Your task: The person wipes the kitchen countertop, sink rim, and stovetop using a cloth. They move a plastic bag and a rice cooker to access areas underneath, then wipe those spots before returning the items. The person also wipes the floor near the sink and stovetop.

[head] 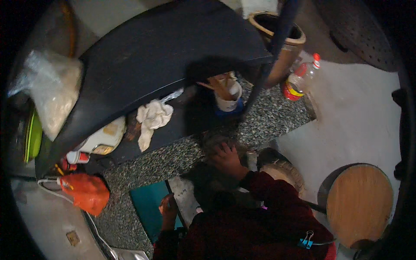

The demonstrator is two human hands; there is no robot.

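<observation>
My right hand [227, 159] reaches over the speckled stone slab [260, 123], its fingers somewhat spread above a dark, shadowed patch; what lies under the palm cannot be made out. Lower left, my left hand [168, 208] is over a teal flat board or sheet [146, 201], fingers bent; whether it holds anything is unclear. A white cup [229, 99] with flat wooden sticks stands beyond my right hand. A crumpled whitish cloth or glove [154, 115] lies on the dark lower ledge to its left.
Behind is a large black surface [169, 42]. A clear bag of pale material [58, 87], a white container [110, 136] and an orange bag [86, 193] are at left. At right are a brown ceramic jar [279, 61], a plastic bottle [297, 81] and a round wooden stool [359, 206].
</observation>
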